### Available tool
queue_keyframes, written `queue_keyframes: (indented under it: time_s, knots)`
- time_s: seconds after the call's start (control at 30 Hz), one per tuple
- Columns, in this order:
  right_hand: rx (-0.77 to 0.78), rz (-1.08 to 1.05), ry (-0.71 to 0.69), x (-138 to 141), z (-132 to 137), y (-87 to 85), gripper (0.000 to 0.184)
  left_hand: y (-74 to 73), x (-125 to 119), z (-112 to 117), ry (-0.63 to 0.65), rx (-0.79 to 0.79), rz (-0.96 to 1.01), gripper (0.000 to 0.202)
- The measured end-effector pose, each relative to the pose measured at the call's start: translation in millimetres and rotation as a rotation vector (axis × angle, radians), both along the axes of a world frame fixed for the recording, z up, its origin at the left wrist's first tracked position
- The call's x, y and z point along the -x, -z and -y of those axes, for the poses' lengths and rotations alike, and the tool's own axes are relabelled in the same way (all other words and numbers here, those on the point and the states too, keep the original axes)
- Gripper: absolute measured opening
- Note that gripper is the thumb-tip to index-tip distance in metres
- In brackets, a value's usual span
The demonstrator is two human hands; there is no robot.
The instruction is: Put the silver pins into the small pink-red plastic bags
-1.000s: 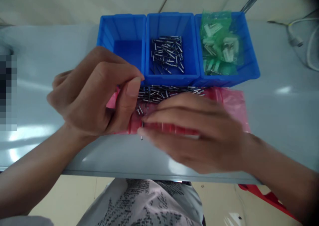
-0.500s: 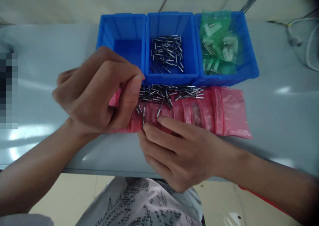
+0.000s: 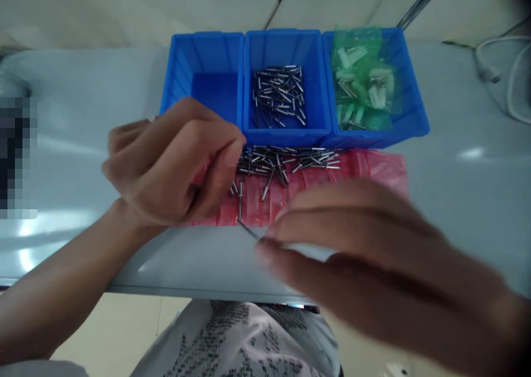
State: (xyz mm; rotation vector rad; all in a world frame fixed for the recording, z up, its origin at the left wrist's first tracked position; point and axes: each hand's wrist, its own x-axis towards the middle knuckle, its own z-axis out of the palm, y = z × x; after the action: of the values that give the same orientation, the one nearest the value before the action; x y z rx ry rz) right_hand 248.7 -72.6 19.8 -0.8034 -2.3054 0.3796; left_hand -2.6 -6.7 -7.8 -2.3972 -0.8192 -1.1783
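Observation:
My left hand (image 3: 174,166) is closed in a pinch above the left end of the pink zip bags (image 3: 388,169). Whatever its fingers hold is hidden from the camera. My right hand (image 3: 352,255), smeared by motion, is lifted over the front of the table. Between its thumb and forefinger a thin dark rivet (image 3: 249,230) sticks out to the left. Loose blind rivets (image 3: 269,161) lie in a heap along the top of the bags, a few of them apart, lower down on the pink plastic.
Three blue bins stand side by side behind the bags: a bare left bin (image 3: 211,50), a middle bin (image 3: 286,136) with rivets, and a right bin (image 3: 409,100) holding green bags (image 3: 359,45) of parts. A white cable (image 3: 512,89) lies at the far right of the grey table (image 3: 456,200).
My right hand has moved right and up toward the camera, away from the loose rivets, with one rivet between its fingertips. My left hand stays pinched, nearly in place.

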Motion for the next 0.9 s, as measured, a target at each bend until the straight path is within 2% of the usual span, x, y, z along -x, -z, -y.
queue_keyframes:
  time_s: [0.07, 0.1, 0.17, 0.23, 0.33, 0.47, 0.57, 0.73, 0.83, 0.9]
  knots:
    - [0.024, -0.094, 0.140, -5.0, -7.1, -3.9, 0.014, -2.9, 0.2, 1.6, 0.071, 0.012, -0.076, 0.015]
    - [0.006, -0.150, 0.162, -6.4, -11.5, -4.0, 0.012, -4.5, 0.1, 3.0, 0.120, 0.021, -0.111, 0.017]
    - [0.003, -0.276, 0.234, -7.4, -19.6, -1.9, 0.015, -7.3, -0.5, 6.2, 0.188, 0.059, -0.171, 0.021]
    - [0.036, -0.343, 0.233, -7.4, -24.8, 0.4, 0.011, -9.0, -1.5, 8.6, 0.192, 0.070, -0.172, 0.021]
    - [0.120, -0.350, 0.169, -9.1, -27.4, 0.8, 0.015, -9.6, -2.5, 9.0, 0.184, 0.019, -0.147, 0.023]
    - [0.123, -0.272, 0.099, -12.8, -29.1, -0.4, 0.011, -10.4, -3.6, 4.5, 0.215, -0.032, -0.125, 0.014]
    - [0.106, -0.301, 0.082, -12.4, -30.3, 0.4, 0.010, -12.1, -5.9, 1.2, 0.215, -0.070, -0.133, 0.011]
    - [0.113, -0.483, 0.109, -6.2, -29.4, 6.0, 0.024, -11.9, -7.4, 1.4, 0.191, -0.041, -0.091, 0.011]
    - [0.136, -0.503, 0.144, -1.9, -27.2, 10.5, 0.020, -11.6, -5.3, 2.2, 0.206, -0.034, -0.103, 0.011]
    - [0.179, -0.512, 0.249, -0.2, -25.7, 12.5, 0.015, -11.3, -3.9, 2.4, 0.195, -0.011, -0.102, 0.019]
